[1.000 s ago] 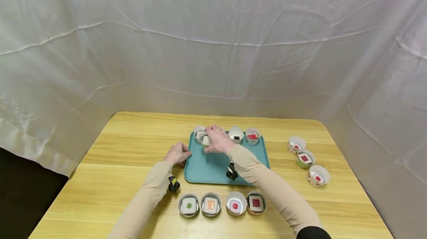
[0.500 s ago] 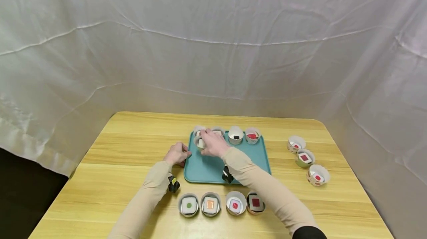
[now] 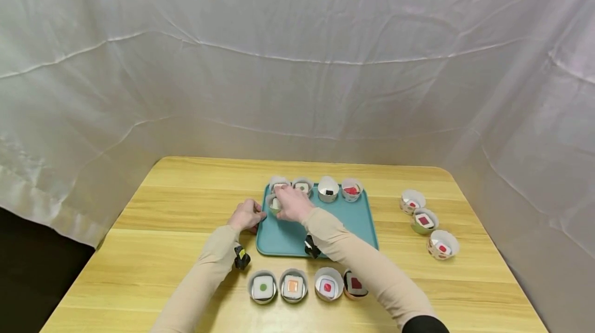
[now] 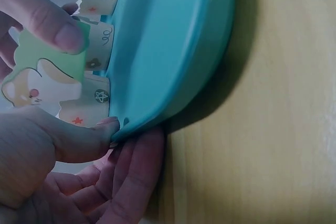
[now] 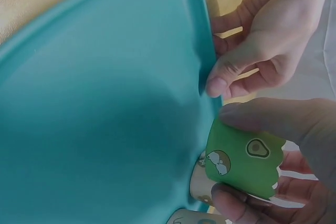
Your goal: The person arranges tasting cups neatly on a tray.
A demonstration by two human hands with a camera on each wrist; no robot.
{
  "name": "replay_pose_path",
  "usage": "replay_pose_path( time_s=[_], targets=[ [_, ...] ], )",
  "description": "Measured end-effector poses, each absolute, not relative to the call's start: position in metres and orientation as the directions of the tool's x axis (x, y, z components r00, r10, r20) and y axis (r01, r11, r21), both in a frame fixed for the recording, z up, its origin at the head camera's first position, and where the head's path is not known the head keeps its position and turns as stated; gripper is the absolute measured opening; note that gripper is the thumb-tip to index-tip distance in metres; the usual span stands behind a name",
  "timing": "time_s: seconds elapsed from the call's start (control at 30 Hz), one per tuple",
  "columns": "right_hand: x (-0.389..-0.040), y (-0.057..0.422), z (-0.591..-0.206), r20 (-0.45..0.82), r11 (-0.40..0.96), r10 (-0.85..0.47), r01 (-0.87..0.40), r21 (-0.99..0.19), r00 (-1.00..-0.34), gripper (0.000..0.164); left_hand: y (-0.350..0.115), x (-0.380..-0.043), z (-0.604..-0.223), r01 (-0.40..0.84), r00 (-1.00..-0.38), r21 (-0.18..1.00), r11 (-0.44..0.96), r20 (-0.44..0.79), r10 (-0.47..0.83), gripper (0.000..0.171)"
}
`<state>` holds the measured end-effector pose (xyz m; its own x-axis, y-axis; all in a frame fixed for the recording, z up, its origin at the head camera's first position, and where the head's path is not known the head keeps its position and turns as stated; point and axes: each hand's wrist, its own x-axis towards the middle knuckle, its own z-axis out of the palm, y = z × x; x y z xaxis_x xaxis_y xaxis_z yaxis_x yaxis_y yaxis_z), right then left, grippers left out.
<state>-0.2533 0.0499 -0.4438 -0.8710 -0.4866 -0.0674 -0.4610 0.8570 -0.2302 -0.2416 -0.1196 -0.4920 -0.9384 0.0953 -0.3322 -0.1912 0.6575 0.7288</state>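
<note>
On a wooden tabletop point(image 3: 139, 250), the left hand point(image 3: 246, 214) pinched the left rim of a teal tray point(image 3: 281, 237). The grip of the right hand point(image 3: 294, 204) pinched a green cup point(image 5: 241, 156) over the tray's left side, before the back row of cups point(image 3: 328, 189); whether it touched the tray was unclear. Bare teal stretched to the tray's front edge, partly hidden by the right sleeve point(image 3: 372, 273).

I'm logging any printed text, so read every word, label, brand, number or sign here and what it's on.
No readable words, brands or numbers.
Green cup in the right hand: pictures only, including an avocado.
Pale cups: drawn stars, squiggles.
Yellow left-wrist patch: too small to read.
</note>
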Motion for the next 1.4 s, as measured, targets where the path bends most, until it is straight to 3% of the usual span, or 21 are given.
replay_pose_path(
  time_s=[0.3, 0.53, 0.93, 1.17, 1.4],
  targets=[
    [-0.254, 0.048, -0.449, -0.06, 0.857, -0.492, -0.471, -0.21, -0.869, 0.039, -0.118, -0.241, -0.491, -0.2, -0.937, 0.732, 0.652, -0.336, 0.09, 0.019],
    [-0.255, 0.051, -0.455, -0.073, 0.855, -0.496, -0.472, -0.216, -0.865, 0.047, -0.117, -0.24, -0.49, -0.201, -0.938, 0.739, 0.643, -0.334, 0.089, 0.02],
    [-0.254, 0.056, -0.453, -0.118, 0.831, -0.501, -0.438, -0.343, -0.857, 0.062, -0.118, -0.241, -0.49, -0.202, -0.938, 0.733, 0.649, -0.335, 0.087, 0.022],
    [-0.254, 0.057, -0.452, -0.135, 0.817, -0.498, -0.411, -0.404, -0.857, 0.063, -0.118, -0.24, -0.489, -0.212, -0.935, 0.739, 0.64, -0.344, 0.089, 0.022],
    [-0.256, 0.056, -0.454, -0.107, 0.814, -0.51, -0.438, -0.383, -0.854, 0.058, -0.118, -0.239, -0.489, -0.209, -0.935, 0.727, 0.654, -0.345, 0.085, 0.023]
  ],
)
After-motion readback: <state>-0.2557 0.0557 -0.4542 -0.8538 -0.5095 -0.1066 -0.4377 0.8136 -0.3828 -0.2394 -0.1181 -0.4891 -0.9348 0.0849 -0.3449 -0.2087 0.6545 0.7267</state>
